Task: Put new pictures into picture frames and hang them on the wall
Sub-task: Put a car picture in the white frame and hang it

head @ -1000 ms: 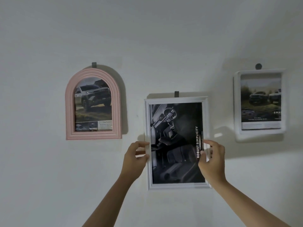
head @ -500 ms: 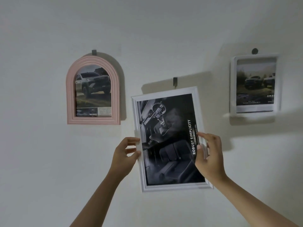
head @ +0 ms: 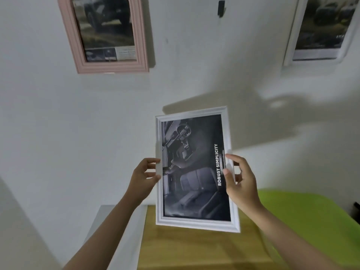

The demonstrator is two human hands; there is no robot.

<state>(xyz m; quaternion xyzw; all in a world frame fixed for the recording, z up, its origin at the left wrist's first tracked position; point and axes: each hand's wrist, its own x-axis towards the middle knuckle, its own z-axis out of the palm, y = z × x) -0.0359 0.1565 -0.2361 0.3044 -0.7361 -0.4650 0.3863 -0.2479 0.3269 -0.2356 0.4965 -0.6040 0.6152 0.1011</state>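
A white picture frame (head: 196, 224) with a dark car-interior picture reading "ROBUST SIMPLICITY" is held off the wall, tilted, above a wooden table. My left hand (head: 145, 178) grips its left edge. My right hand (head: 240, 182) grips its right edge, thumb on the front. The dark wall hook (head: 221, 7) it hung from is bare, high above the frame.
A pink arched frame (head: 111, 66) with a car picture hangs at upper left. Another white frame (head: 290, 36) hangs at upper right. Below are a wooden table top (head: 194, 248), a green surface (head: 311, 221) to the right and a grey ledge (head: 109, 227) to the left.
Both hands lifted the white frame off its hook and brought it down and away from the wall. The view has tipped downward, so the table now shows.
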